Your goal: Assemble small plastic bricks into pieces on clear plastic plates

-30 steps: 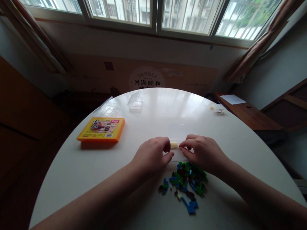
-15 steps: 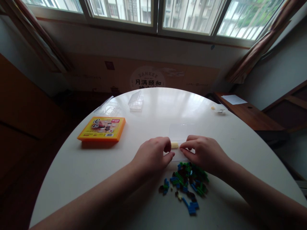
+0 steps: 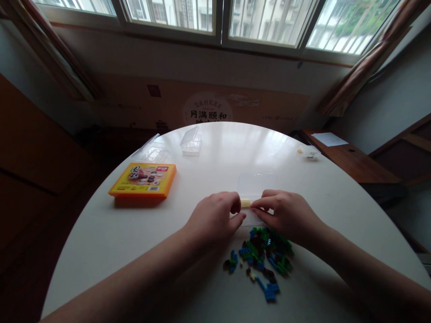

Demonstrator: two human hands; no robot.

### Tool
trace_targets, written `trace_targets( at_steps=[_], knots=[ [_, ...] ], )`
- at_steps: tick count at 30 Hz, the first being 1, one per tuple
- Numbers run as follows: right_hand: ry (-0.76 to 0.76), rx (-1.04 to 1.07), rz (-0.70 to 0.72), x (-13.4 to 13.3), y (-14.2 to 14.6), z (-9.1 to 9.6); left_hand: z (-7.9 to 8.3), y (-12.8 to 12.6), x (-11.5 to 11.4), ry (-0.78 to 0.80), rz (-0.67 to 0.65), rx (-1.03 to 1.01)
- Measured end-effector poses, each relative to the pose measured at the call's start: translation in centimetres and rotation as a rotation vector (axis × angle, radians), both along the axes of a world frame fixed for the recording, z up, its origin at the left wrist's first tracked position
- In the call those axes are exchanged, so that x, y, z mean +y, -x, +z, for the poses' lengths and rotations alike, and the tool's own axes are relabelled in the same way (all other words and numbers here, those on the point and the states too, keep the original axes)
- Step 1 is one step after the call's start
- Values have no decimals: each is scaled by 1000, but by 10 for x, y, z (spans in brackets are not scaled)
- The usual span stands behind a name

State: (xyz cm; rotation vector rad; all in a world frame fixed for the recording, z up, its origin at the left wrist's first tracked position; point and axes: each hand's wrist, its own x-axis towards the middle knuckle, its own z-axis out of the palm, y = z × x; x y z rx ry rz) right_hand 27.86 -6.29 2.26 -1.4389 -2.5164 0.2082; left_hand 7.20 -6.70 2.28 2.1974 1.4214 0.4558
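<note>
My left hand [image 3: 213, 219] and my right hand [image 3: 286, 214] meet at the middle of a round white table [image 3: 134, 229]. Both pinch a small pale yellow brick piece [image 3: 245, 203] from either end, fingers curled. Just behind the hands lies a clear plastic box [image 3: 254, 185], partly hidden by them. In front of my right hand sits a pile of small blue, green and brown bricks [image 3: 264, 258], with a few loose ones trailing toward me.
An orange flat box [image 3: 143, 180] lies at the table's left. Two clear plastic containers [image 3: 191, 142] [image 3: 150, 152] sit at the far left edge, a small clear bag [image 3: 309, 152] at the far right. A wooden desk [image 3: 343, 157] with paper stands to the right.
</note>
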Motion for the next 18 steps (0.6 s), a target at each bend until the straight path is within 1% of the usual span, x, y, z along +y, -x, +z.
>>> trace_targets(
  at_steps=[18],
  knots=[
    [12,27,-3,1,0,-1,1,0,1,1,-9,3]
  ],
)
